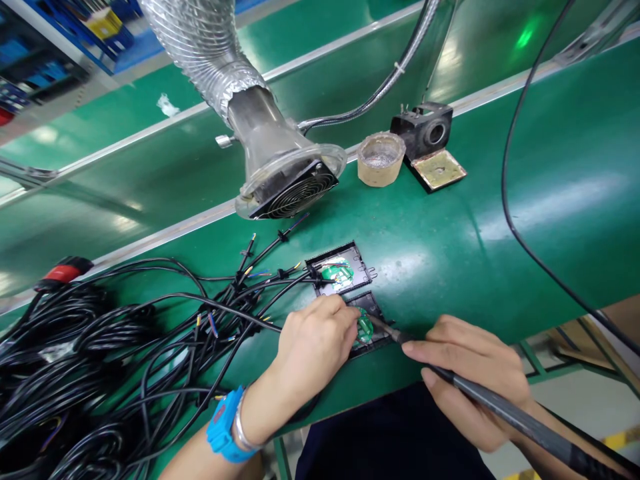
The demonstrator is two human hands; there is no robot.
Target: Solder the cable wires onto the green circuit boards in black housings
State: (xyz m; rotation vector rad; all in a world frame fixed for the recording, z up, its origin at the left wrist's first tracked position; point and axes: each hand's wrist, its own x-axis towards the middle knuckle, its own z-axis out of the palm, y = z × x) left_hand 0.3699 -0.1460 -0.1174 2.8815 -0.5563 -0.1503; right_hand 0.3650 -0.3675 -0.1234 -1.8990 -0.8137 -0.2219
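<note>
The left hand (313,343) has its fingers (345,313) curled together and pressed down on a small green circuit board (365,327) and the black cable (240,313) leading to it, pinning both in place. That board sits in the nearer black tray (373,308), close to the bench's near edge. The right hand (470,373), just right of the board, has its fingers (425,347) clamped pen-fashion around a black soldering iron (500,407), whose tip touches the board's right side.

Just behind the nearer tray lies a second black tray (357,257), holding another green circuit board (337,273) with wires joined to it. Left of the trays a tangle of black cables (100,360) with bared coloured ends spreads over the green bench (500,233). Behind the trays hangs a fume extractor (285,180) on a ribbed silver hose (200,40), its grille facing the work. Right of the extractor stand a round solder pot (381,158) and a black iron stand (425,133) with a sponge plate. The left wrist wears a blue watch (223,427) and a silver bangle (240,430).
</note>
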